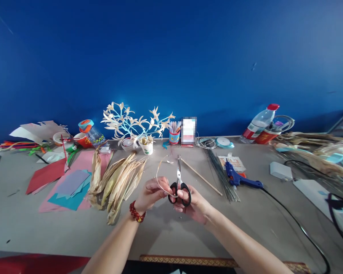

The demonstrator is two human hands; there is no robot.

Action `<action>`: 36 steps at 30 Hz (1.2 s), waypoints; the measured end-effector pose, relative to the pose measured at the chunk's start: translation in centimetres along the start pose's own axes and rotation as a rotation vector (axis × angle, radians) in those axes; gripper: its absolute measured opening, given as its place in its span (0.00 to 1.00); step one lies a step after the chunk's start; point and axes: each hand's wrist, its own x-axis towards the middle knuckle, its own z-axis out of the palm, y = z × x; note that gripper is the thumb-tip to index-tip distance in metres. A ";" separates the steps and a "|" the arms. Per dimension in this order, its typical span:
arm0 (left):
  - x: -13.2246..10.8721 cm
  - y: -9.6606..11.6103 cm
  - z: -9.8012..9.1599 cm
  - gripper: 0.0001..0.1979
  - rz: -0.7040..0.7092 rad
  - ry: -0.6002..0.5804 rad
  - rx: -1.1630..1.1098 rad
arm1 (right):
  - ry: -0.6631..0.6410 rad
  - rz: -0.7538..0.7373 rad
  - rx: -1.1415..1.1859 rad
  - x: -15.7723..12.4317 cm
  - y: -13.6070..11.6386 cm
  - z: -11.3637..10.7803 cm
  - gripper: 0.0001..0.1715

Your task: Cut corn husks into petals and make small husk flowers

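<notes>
Between the fingertips of my left hand (pixel 156 191) is a thin pale strip (pixel 157 176), which looks like corn husk. It curves up past the hand, and its lower end reaches the scissors' handle. My right hand (pixel 196 205) grips the black-handled scissors (pixel 179 176), blades pointing away from me and looking nearly closed. Both hands are close together above the grey table (pixel 157 232). Just left of them lies a pile of dried corn husks (pixel 121 182). A wooden stick (pixel 201 177) rests to the right of the scissors.
White husk-like flowers on blue stems stand in a small cup (pixel 146 146) near the wall. Coloured paper sheets (pixel 71 196) lie at left. At right are a bundle of wires (pixel 223 177), a blue glue gun (pixel 240 179) with its cord, and a tilted bottle (pixel 257 123).
</notes>
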 end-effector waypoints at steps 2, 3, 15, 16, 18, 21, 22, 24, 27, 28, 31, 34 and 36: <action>0.2 0.1 -0.2 0.05 0.031 -0.024 0.032 | 0.010 0.014 0.014 0.0 -0.1 0.1 0.21; 0.3 0.2 -0.3 0.06 0.057 -0.036 0.044 | 0.021 0.016 0.014 0.0 -0.2 0.1 0.20; -0.4 -0.7 0.6 0.10 -0.053 0.139 0.138 | 0.275 -0.351 -0.233 0.4 -0.2 0.3 0.22; -0.4 -0.8 0.8 0.10 -0.064 0.141 0.169 | 0.292 -0.380 -0.270 0.5 -0.2 0.2 0.23; -0.3 -1.0 1.2 0.10 -0.081 0.134 0.224 | 0.308 -0.397 -0.334 0.6 -0.1 0.1 0.24; -0.2 -1.3 1.6 0.12 -0.092 0.151 0.243 | 0.330 -0.403 -0.395 0.7 -0.2 -0.1 0.25; -0.1 -1.4 1.6 0.12 -0.084 0.173 0.229 | 0.340 -0.405 -0.407 0.8 -0.3 -0.2 0.25; 0.0 -1.4 1.4 0.10 -0.060 0.246 0.187 | 0.359 -0.387 -0.421 0.9 -0.5 -0.4 0.25; 0.3 -1.2 0.8 0.09 -0.023 0.388 0.175 | 0.329 -0.243 -0.476 1.0 -0.7 -0.9 0.25; 0.4 -1.0 0.5 0.09 -0.017 0.440 0.189 | 0.300 -0.181 -0.506 1.1 -0.6 -1.0 0.25; 0.7 -0.8 -0.3 0.11 -0.006 0.598 0.231 | 0.175 -0.046 -0.597 1.2 -0.2 -1.3 0.27; 0.9 -0.7 -0.5 0.13 0.011 0.688 0.258 | 0.087 -0.013 -0.637 1.1 0.4 -1.2 0.30; 0.9 -0.5 -0.2 0.13 0.022 0.664 0.267 | 0.085 -0.019 -0.645 1.1 0.6 -1.1 0.31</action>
